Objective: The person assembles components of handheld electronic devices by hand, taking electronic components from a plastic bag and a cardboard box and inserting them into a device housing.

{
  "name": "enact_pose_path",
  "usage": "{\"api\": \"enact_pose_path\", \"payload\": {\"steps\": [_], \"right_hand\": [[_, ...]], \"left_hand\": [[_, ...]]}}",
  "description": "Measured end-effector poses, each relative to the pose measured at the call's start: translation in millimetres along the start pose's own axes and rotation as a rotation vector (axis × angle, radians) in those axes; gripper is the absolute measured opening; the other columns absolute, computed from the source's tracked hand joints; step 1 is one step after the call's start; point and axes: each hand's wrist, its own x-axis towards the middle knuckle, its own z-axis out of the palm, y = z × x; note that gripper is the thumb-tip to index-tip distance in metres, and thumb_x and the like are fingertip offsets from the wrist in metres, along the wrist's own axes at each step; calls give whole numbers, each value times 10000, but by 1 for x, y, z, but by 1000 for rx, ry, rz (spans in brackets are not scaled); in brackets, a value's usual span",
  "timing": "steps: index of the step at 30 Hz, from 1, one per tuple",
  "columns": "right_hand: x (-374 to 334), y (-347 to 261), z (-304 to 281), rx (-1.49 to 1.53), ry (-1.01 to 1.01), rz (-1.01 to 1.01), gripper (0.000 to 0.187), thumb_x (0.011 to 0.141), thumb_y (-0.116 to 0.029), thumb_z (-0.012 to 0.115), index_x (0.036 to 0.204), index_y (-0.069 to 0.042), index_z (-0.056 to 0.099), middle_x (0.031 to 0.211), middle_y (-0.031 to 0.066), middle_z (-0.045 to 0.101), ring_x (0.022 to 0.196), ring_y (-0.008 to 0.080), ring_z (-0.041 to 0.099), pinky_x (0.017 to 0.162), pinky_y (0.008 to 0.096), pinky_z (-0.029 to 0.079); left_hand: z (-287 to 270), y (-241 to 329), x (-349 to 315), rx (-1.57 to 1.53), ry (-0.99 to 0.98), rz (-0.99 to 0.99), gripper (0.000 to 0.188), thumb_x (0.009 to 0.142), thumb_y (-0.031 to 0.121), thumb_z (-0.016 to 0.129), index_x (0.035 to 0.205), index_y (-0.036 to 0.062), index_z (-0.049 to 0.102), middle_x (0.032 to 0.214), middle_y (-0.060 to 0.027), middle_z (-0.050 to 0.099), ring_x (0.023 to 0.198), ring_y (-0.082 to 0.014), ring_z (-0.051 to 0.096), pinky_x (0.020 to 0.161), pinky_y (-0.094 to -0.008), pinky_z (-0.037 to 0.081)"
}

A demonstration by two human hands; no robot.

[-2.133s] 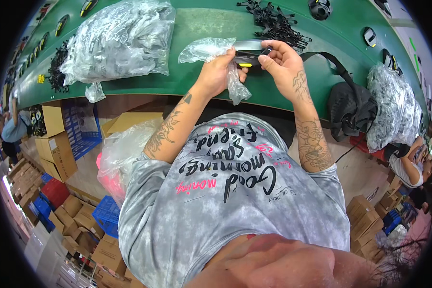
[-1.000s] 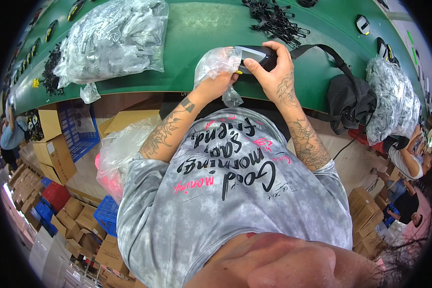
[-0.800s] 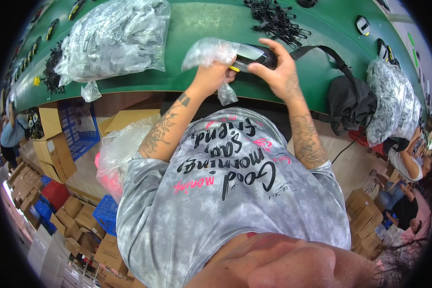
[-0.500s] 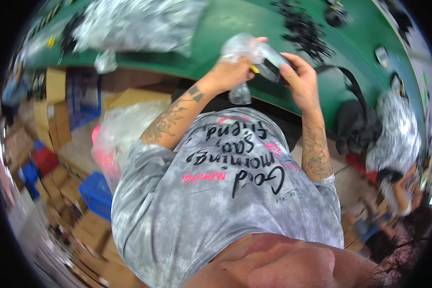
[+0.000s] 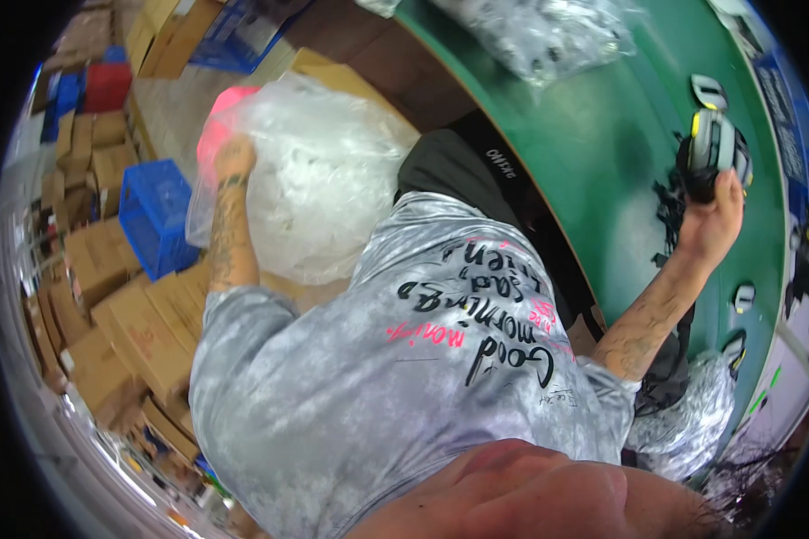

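My right hand [image 5: 717, 216] is out over the green table on the right. Its thumb and fingers are closed on a grey, black and yellow device [image 5: 715, 144] with a rounded body. On the left, my left hand [image 5: 235, 157] is at the mouth of a large clear plastic bag [image 5: 310, 180], beside its pink part [image 5: 220, 126]. The fingers of that hand are hidden, so whether they grip anything does not show. Black straps [image 5: 670, 216] lie on the table beside the held device.
The green table [image 5: 557, 153] carries a heap of clear plastic bags [image 5: 548, 36] and small grey devices [image 5: 744, 298]. A silvery plastic bag [image 5: 692, 422] lies near the right side. Cardboard boxes [image 5: 144, 328] and a blue crate [image 5: 155, 220] stand at the left.
My hands have moved apart. The left has left the clear wrapping and gone to the large bag; the right has moved further right with a device. The view has turned leftward.
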Motion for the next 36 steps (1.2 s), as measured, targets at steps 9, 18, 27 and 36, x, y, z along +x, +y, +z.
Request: {"api": "enact_pose_path", "payload": {"steps": [9,18,27,36], "right_hand": [[173,37,-2,-320,335,95,333,965,-230,735,996,100,706,890,137,717,698,231,676,599,395,542],[252,117,52,-807,429,-68,489,910,-391,685,1000,86,745,1002,293,742,947,398,722,856,470,533],[161,-9,44,-1173,185,-426,371,950,-310,612,945,36,748,845,246,733,834,393,721,788,472,559],[24,-12,-33,-1152,111,-234,225,897,-202,685,1067,-82,771,878,162,752,787,300,736,774,356,573]], "left_hand": [[32,-19,-12,-55,-701,-22,431,918,202,560,1311,70,677,1425,-201,599,1299,-353,607,1049,-496,511],[-124,5,62,-14,-374,-216,354,959,121,519,1235,-1,704,1275,-234,688,1192,-406,668,965,-485,557],[-348,204,-62,-555,1,683,249,973,182,621,895,-49,666,784,-210,676,638,-339,632,630,-409,499],[-475,594,0,-1002,426,1067,577,882,452,687,1205,-25,662,1182,-308,662,1114,-451,631,978,-455,508]]}}
